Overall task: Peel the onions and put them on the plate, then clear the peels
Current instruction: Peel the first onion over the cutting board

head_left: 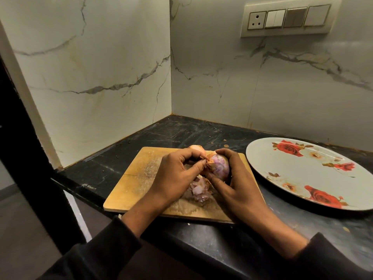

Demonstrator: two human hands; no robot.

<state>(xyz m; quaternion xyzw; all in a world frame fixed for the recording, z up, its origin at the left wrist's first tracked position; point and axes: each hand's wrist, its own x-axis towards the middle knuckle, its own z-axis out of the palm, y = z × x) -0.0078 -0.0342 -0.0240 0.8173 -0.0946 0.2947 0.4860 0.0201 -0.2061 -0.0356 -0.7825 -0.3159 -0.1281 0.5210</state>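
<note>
My right hand grips a purple onion above the wooden cutting board. Most of its skin is off. My left hand pinches a strip of dry brown skin at the onion's left end. A second onion, still in its pale brown skin, lies on the board behind my left hand and is partly hidden by it. A small heap of peels lies on the board under my hands. The white plate with red roses stands to the right with nothing on it.
The black stone counter ends in a corner of two white marble walls. Its front edge runs under my forearms, with a drop to the floor at the left. A few peel scraps lie behind the board. A switch panel is on the right wall.
</note>
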